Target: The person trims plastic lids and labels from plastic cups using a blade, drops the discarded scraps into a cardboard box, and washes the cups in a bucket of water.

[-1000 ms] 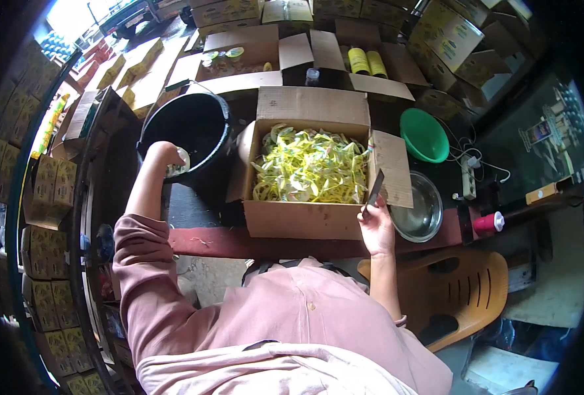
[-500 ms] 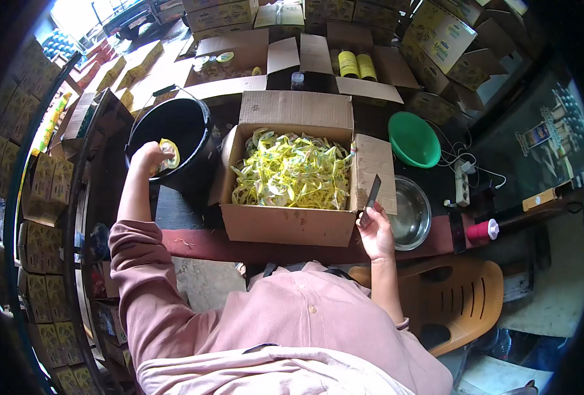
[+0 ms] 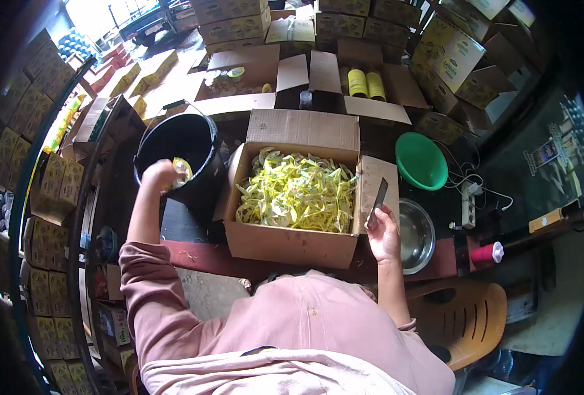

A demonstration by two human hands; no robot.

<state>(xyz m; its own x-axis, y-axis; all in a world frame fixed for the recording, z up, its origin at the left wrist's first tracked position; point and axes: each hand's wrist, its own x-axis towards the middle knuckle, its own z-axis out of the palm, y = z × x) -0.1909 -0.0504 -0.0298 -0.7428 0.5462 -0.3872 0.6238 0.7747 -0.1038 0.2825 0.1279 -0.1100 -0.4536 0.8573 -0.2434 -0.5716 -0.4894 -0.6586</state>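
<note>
My left hand (image 3: 161,176) is at the near rim of a black bucket (image 3: 214,149), its fingers closed on a yellow-and-clear plastic piece (image 3: 183,171) whose exact kind is unclear. In my right hand (image 3: 385,234) is a flat dark knife blade (image 3: 379,201), pointing up and away from me. Between the two hands stands an open cardboard box (image 3: 290,246), heaped with yellow-and-white plastic strips (image 3: 298,191). The blade is over the box's right flap (image 3: 376,178). Shadow hides the inside of the bucket.
Right of the box are a green plastic bowl (image 3: 421,160), a metal bowl (image 3: 426,258) and a power strip (image 3: 468,205) with white cables. Behind are open cartons, one holding yellow cylinders (image 3: 365,84). A red thread spool (image 3: 487,253) lies at the right edge, near an orange chair (image 3: 466,322).
The whole view has shifted, so things appear lower and a little to the right. My left hand has moved slightly at the bucket rim, keeping the plastic piece. My right hand still holds the blade.
</note>
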